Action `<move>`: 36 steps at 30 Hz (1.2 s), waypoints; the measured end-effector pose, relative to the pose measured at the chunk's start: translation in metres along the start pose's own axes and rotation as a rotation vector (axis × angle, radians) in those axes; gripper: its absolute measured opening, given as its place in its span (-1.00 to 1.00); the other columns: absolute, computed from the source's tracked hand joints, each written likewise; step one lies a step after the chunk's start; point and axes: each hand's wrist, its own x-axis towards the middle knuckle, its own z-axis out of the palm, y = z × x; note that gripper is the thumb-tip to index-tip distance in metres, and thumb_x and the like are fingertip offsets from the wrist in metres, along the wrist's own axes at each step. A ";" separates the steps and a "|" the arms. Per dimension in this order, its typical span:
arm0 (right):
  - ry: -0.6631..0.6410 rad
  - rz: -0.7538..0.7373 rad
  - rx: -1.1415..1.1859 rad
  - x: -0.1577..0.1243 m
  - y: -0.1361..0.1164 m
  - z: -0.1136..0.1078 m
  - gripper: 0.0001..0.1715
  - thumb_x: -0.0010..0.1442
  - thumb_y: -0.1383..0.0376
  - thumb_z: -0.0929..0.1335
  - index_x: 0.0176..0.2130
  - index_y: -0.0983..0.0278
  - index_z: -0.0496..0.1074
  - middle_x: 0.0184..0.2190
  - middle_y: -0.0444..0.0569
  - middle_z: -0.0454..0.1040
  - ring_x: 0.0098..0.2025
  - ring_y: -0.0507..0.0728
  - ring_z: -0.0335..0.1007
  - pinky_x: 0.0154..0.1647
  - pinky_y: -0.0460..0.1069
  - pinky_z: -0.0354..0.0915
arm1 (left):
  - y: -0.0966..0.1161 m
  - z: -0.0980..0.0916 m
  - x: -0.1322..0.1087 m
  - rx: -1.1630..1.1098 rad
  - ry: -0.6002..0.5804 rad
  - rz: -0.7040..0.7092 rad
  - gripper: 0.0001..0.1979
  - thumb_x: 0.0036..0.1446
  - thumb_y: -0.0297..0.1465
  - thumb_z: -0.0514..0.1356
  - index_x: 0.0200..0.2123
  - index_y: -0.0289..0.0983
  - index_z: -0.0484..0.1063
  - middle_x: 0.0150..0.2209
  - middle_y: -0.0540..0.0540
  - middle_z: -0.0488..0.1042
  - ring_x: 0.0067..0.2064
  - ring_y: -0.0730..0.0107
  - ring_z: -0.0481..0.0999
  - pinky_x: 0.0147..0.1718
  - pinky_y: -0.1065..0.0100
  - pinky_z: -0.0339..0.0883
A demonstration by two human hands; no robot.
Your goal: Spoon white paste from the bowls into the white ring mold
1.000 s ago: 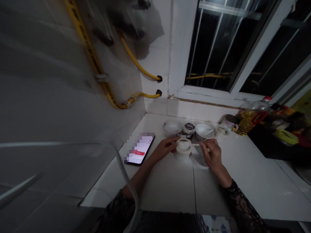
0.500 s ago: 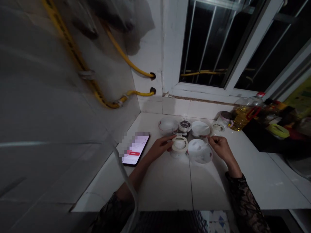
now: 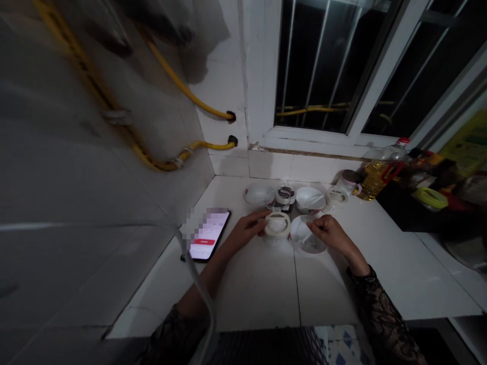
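Note:
My left hand (image 3: 249, 232) has its fingers against the side of a clear jar with a cream rim (image 3: 277, 234), steadying it on the counter. Pinched in my right hand (image 3: 330, 231) is what looks like a small white spoon (image 3: 305, 238), its lower end down in a white bowl (image 3: 320, 247) just right of the jar. Behind them stand a dark-filled jar with its clear lid raised (image 3: 286, 195), a second white bowl with a spoon in it (image 3: 310, 200), another bowl (image 3: 258, 194) and a small lidded jar (image 3: 337, 196).
A lit phone (image 3: 210, 238) lies left of my left forearm. At the right are a mug (image 3: 348, 183), an oil bottle (image 3: 375, 180) and a black box (image 3: 403, 210) of condiments. A pale cable (image 3: 198, 279) crosses before my left arm. Yellow pipe (image 3: 216, 145) runs along the wall.
My right hand has moved left, from the bowl's right rim to over the bowl, bringing the spoon with it. The left hand stays at the jar. The view has shifted slightly.

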 end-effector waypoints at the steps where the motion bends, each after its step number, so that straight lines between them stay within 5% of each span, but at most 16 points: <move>1: 0.000 -0.014 0.009 0.000 0.000 0.001 -0.41 0.17 0.06 0.23 -0.69 0.23 -0.11 -0.67 -0.22 -0.17 -0.62 -0.06 -0.23 -0.57 -0.06 -0.21 | 0.000 0.000 0.000 -0.002 -0.001 0.000 -0.48 0.08 -0.20 0.20 0.05 -0.39 0.45 -0.34 -0.14 0.55 -0.46 0.42 0.44 -0.40 0.37 0.37; 5: 0.026 0.015 0.108 0.000 -0.003 0.002 -0.38 0.14 0.00 0.26 -0.69 0.23 -0.10 -0.68 -0.22 -0.13 -0.62 -0.07 -0.21 -0.59 -0.07 -0.19 | -0.001 0.000 0.000 -0.006 0.000 0.006 -0.50 0.09 -0.20 0.19 0.05 -0.37 0.45 -0.35 -0.13 0.55 -0.46 0.43 0.44 -0.40 0.37 0.37; 15: 0.094 0.377 0.382 0.001 0.003 -0.008 -0.39 -0.09 -0.15 0.34 -0.75 0.23 0.15 -0.81 -0.22 0.09 -0.72 -0.08 -0.09 -0.70 -0.10 -0.09 | 0.000 0.000 0.000 0.003 0.002 0.010 -0.50 0.08 -0.20 0.20 0.04 -0.35 0.46 -0.36 -0.12 0.56 -0.47 0.43 0.43 -0.41 0.38 0.37; 29: 0.219 0.409 0.416 0.004 0.004 -0.014 -0.38 -0.15 -0.18 0.36 -0.77 0.24 0.21 -0.83 -0.20 0.11 -0.74 -0.06 -0.06 -0.68 -0.08 -0.07 | -0.001 0.001 0.000 -0.019 -0.005 -0.001 -0.49 0.10 -0.19 0.19 0.05 -0.36 0.45 -0.37 -0.11 0.55 -0.46 0.43 0.42 -0.42 0.39 0.37; 36: 0.487 0.241 0.292 0.005 -0.020 0.007 -0.37 0.13 -0.15 0.23 -0.69 0.22 0.19 -0.78 -0.19 0.12 -0.68 -0.02 0.01 -0.62 -0.06 0.02 | -0.003 0.000 0.002 -0.016 -0.014 0.013 -0.49 0.09 -0.19 0.19 0.05 -0.36 0.44 -0.38 -0.12 0.54 -0.46 0.42 0.43 -0.43 0.39 0.35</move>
